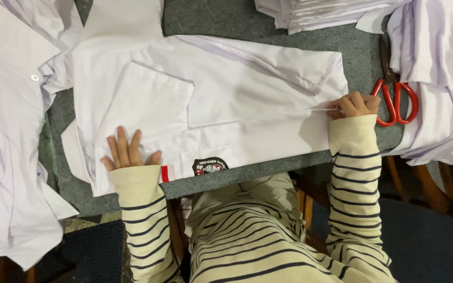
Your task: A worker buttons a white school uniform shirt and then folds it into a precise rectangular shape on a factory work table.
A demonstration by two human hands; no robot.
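Your left hand [128,151] lies flat, fingers spread, on the white shirt [211,99]. Your right hand [353,106] is pinched shut on a thin white thread [321,109], right beside the red scissors [397,99].

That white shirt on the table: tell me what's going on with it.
A person in a striped cream sweater has a folded white cotton shirt spread on the grey table. The left hand lies flat on its lower edge, and the right hand pinches a thin white thread at its side. Red-handled scissors lie just beside that hand, untouched.
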